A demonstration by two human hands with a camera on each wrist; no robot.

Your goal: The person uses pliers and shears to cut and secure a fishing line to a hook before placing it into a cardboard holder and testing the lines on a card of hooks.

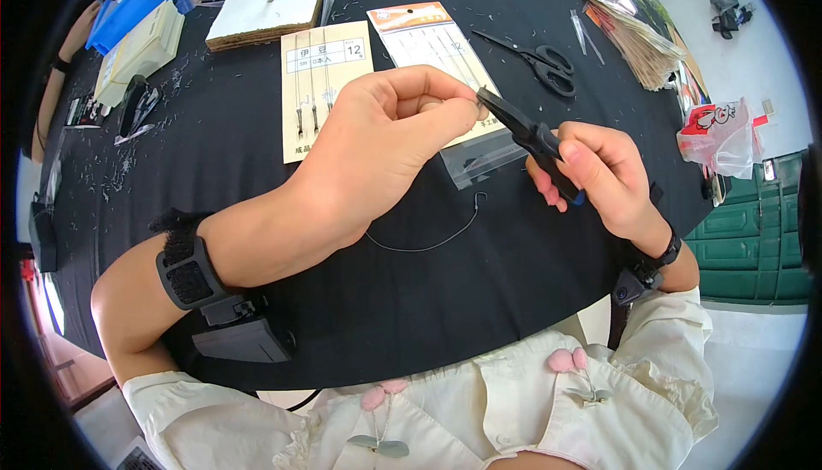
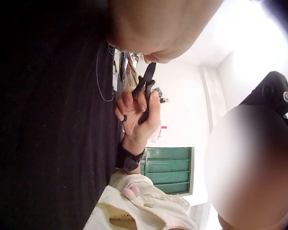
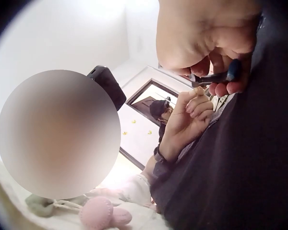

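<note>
My left hand [image 1: 368,140] pinches something very thin between thumb and index finger, right at the tips of black pliers [image 1: 521,127]. The right hand [image 1: 606,175] grips the pliers by their handles; one handle end shows blue in the right wrist view. From beneath the left hand a thin fishing line [image 1: 419,249] curves across the black cloth to a small hook [image 1: 479,199]. What the left fingertips pinch is mostly hidden, but it looks like an end of this line. Behind the left hand lies a pale card [image 1: 300,93] bearing several rigs.
Beside the card lies an orange-topped packet [image 1: 411,16], with black scissors [image 1: 548,68] to its right. A white block with a metal rod [image 1: 265,16] stands behind. Paper packets [image 1: 638,46] are stacked at right, near a plastic bag [image 1: 719,140]. Boxes [image 1: 141,50] stand at left.
</note>
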